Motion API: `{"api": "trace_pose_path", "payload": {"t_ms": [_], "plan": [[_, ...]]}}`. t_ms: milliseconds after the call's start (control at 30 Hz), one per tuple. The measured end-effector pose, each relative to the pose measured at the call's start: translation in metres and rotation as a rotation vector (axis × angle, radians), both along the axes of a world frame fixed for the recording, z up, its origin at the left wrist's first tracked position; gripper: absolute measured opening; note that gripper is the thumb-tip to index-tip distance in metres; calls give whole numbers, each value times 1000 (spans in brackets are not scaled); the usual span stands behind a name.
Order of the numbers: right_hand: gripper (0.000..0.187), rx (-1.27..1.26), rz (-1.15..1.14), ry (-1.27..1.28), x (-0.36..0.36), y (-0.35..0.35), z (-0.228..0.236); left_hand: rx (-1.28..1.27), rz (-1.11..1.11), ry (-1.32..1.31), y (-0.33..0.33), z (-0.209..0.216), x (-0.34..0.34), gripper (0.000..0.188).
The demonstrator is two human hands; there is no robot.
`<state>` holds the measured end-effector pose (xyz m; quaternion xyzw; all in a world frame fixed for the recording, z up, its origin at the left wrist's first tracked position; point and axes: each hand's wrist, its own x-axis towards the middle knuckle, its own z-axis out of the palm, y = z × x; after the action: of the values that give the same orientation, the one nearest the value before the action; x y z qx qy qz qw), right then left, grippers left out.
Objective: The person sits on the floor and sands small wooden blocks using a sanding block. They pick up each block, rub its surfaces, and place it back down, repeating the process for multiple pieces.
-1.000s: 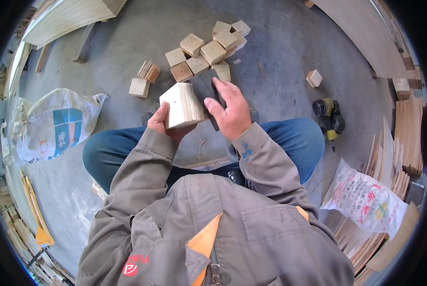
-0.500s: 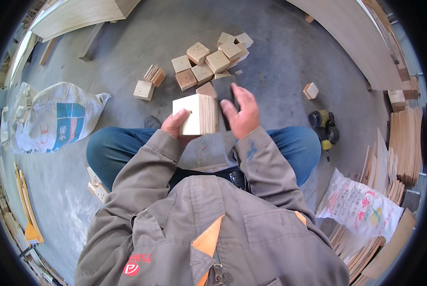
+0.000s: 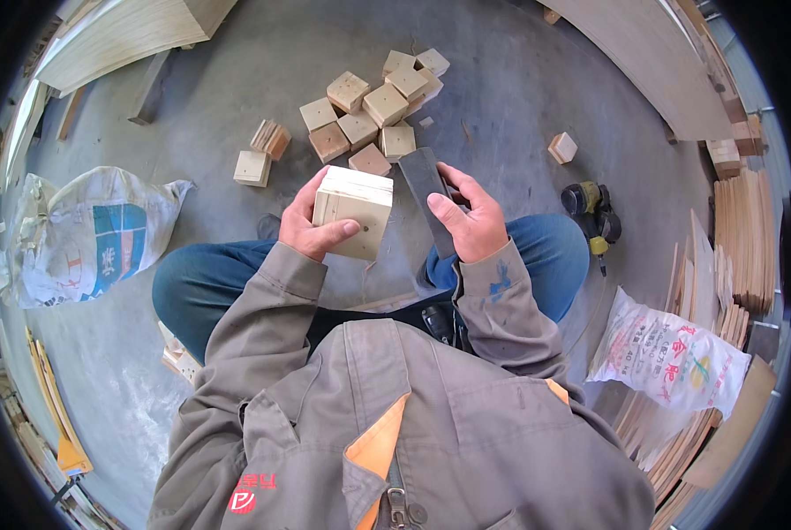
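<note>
My left hand (image 3: 312,221) is closed round a pale plywood block (image 3: 354,212), its thumb on the face near a small dark hole. The block is held up over the floor between my knees, with its layered edge on top. In my right hand (image 3: 471,215) is a flat dark grey sanding block (image 3: 427,196), long and narrow, gripped between thumb and fingers. It stands upright just right of the plywood block, with a small gap between them. Beyond both hands, a group of similar wooden blocks (image 3: 357,130) lies on the floor.
Two more blocks (image 3: 252,167) lie left of the group, and a single one (image 3: 562,147) to the right. A yellow-black cordless drill (image 3: 592,216) rests beside my right knee. White sacks (image 3: 153,225) lie at left and right. Stacked boards (image 3: 746,243) line the right; a yellow-handled tool (image 3: 67,446) lies left.
My left hand has turned the plywood block, so a layered edge now faces up. My right hand has moved slightly right with the sanding block, away from the wood. The view has shifted a little.
</note>
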<state>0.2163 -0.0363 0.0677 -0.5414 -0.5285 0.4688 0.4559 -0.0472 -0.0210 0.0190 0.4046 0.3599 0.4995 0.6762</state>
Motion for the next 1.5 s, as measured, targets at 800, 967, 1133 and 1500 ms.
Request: {"api": "trace_pose_path", "payload": {"t_ms": [800, 967, 1133, 1500], "plan": [[49, -4, 102, -222, 26, 12, 5, -69, -199, 91, -3, 1, 3, 108], [47, 104, 234, -284, 7, 2, 1, -53, -211, 131, -3, 1, 3, 110], [47, 218, 195, -306, -11, 29, -18, -60, -292, 247, -4, 1, 8, 116], [49, -100, 13, 24, 25, 17, -12, -111, -184, -39, 3, 4, 1, 104]]}}
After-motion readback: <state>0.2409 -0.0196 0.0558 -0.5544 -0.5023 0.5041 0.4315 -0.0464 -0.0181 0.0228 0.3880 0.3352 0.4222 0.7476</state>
